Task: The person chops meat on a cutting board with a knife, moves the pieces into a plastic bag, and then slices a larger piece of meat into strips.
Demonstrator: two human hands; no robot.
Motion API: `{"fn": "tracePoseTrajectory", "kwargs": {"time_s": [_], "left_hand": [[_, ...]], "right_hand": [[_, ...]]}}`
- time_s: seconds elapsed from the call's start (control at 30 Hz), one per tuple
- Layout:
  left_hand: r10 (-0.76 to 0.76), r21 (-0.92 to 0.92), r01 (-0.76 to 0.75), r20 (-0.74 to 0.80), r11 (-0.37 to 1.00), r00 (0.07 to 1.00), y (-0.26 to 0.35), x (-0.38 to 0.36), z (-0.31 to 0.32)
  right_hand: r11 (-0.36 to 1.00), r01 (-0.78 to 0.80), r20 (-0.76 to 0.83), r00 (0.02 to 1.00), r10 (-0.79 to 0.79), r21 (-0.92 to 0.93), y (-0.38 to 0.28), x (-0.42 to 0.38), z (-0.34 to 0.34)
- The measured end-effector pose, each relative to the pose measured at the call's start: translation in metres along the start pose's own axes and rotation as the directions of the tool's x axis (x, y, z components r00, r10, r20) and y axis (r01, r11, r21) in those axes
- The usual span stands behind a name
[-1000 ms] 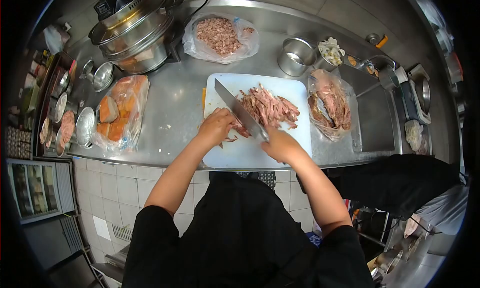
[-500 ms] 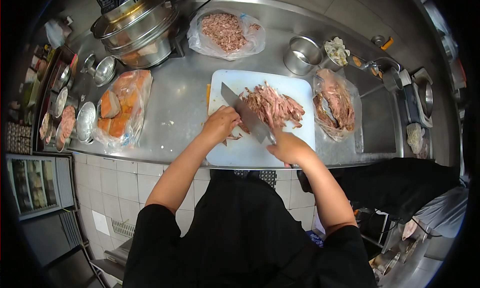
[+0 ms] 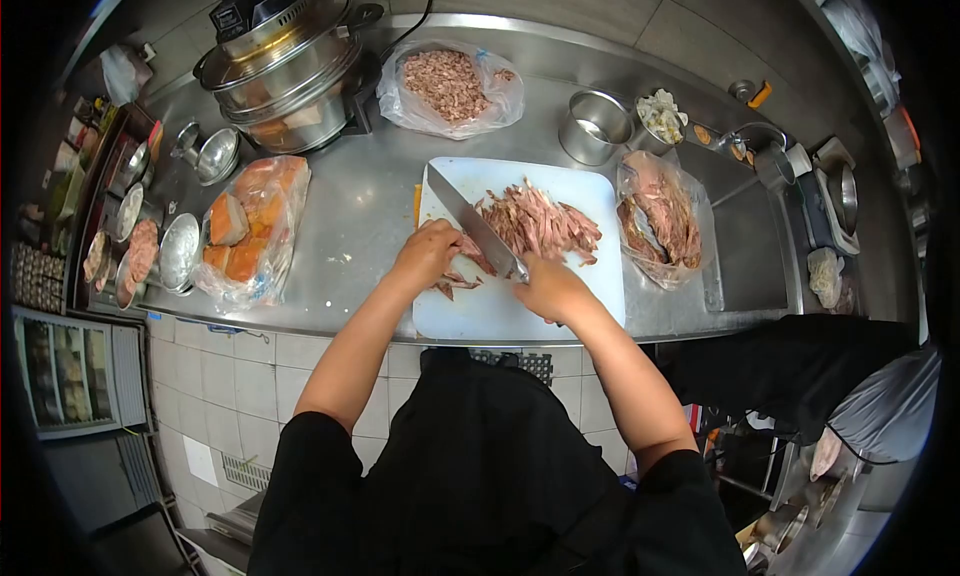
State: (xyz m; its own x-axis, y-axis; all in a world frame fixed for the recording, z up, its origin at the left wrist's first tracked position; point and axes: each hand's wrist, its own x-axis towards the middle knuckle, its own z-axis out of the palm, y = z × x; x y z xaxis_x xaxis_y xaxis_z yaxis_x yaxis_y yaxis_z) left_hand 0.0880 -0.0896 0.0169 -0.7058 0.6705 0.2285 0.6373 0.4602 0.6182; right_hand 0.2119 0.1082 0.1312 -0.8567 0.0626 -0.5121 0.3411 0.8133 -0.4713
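Observation:
My right hand [image 3: 555, 290] grips the handle of a broad kitchen knife [image 3: 468, 219]. The blade slants up and left across the white cutting board [image 3: 570, 321]. On the blade's left side, my left hand [image 3: 427, 255] has its fingers curled and pressed on a piece of reddish-brown meat [image 3: 476, 255], close to the blade. A few small scraps lie just below those fingers. To the right of the blade, a heap of meat strips [image 3: 542, 222] spreads over the board. Part of the left fingertips is hidden.
Behind the board lies a bag of diced meat [image 3: 447, 86]. A bag of larger meat pieces [image 3: 666, 216] sits right, beside the sink [image 3: 750, 246]. A steel pot [image 3: 594, 128] stands behind. At left are bagged orange-skinned chunks [image 3: 252, 226] and a large cooker [image 3: 290, 71]. Someone in dark clothing [image 3: 790, 361] is at right.
The knife has shifted slightly left, its blade nearer the left hand. My left hand has moved a little left and down, and more of the meat beside it shows. The camera view has tilted slightly.

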Motion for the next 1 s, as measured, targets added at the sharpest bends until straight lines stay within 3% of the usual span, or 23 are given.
{"fn": "tracePoseTrajectory", "kwargs": {"time_s": [0.1,0.23,0.3,0.33,0.4,0.5,0.63,0.83,1.0], "left_hand": [[-0.006,0.008,0.006,0.013,1.000,1.000,0.004,0.000,-0.002],[0.037,0.017,-0.037,0.044,0.999,0.998,-0.008,0.001,0.003],[0.055,0.010,-0.055,0.043,0.998,0.998,-0.008,0.001,0.002],[0.051,0.003,-0.052,0.042,0.999,0.998,-0.006,0.001,0.001],[0.058,0.003,-0.058,0.037,0.998,0.998,-0.003,0.000,-0.003],[-0.005,-0.047,0.006,0.011,0.999,1.000,-0.006,-0.003,-0.006],[0.044,0.060,-0.045,0.017,0.997,0.999,-0.015,-0.001,-0.001],[0.084,0.072,-0.086,0.032,0.994,0.996,-0.021,0.003,0.000],[0.065,0.077,-0.065,0.000,0.995,0.998,-0.023,0.001,0.006]], "right_hand": [[0.999,-0.024,0.061,0.998,0.026,-0.028,-0.008,-0.015,-0.011],[0.997,-0.075,0.087,0.994,0.072,0.035,0.006,0.020,0.026],[0.982,0.079,-0.138,0.985,-0.103,-0.169,0.007,0.040,0.043],[0.982,0.081,-0.143,0.984,-0.106,-0.170,0.003,0.042,0.037],[1.000,-0.010,0.028,1.000,0.010,-0.006,-0.010,0.040,0.016],[1.000,0.001,0.042,0.999,-0.001,0.010,-0.025,0.022,-0.005],[0.999,-0.039,0.140,0.989,0.041,-0.016,-0.027,0.014,-0.009],[1.000,-0.013,-0.027,1.000,0.013,0.015,-0.022,0.044,0.024],[1.000,-0.020,0.206,0.978,0.020,-0.002,-0.028,0.036,-0.011]]}}
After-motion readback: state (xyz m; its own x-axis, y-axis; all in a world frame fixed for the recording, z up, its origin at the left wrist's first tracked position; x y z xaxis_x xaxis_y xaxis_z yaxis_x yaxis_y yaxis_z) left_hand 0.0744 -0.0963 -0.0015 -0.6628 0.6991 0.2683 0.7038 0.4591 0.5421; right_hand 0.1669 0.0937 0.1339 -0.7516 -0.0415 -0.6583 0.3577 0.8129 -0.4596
